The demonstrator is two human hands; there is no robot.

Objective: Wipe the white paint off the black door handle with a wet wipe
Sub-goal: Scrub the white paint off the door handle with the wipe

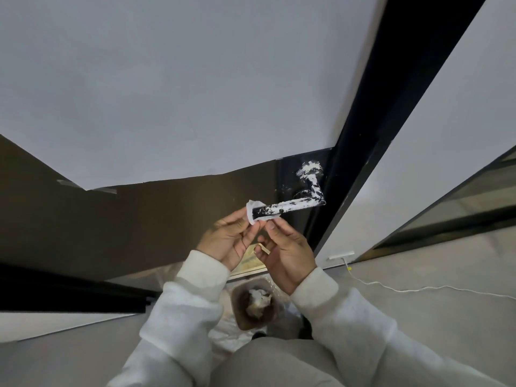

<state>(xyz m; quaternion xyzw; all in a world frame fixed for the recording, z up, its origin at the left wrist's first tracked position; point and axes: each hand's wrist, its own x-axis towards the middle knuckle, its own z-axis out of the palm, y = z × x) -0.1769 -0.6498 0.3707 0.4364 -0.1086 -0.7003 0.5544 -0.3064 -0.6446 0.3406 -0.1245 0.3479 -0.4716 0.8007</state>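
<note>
A black door handle (290,208) smeared with white paint sticks out leftward from a black door edge. Its round base (310,169) also carries white paint. A white wet wipe (255,212) is draped around the lever's free left end. My left hand (229,236) pinches the wipe's left side just below the lever tip. My right hand (287,252) pinches the wipe's lower right edge under the lever. Both hands sit close together beneath the handle end.
A brown bin (255,305) holding crumpled white wipes stands on the floor below my hands, on clear plastic sheeting. White paper (195,93) is taped over the door above. A white cable (405,289) runs across the floor at right. My knee is at the bottom.
</note>
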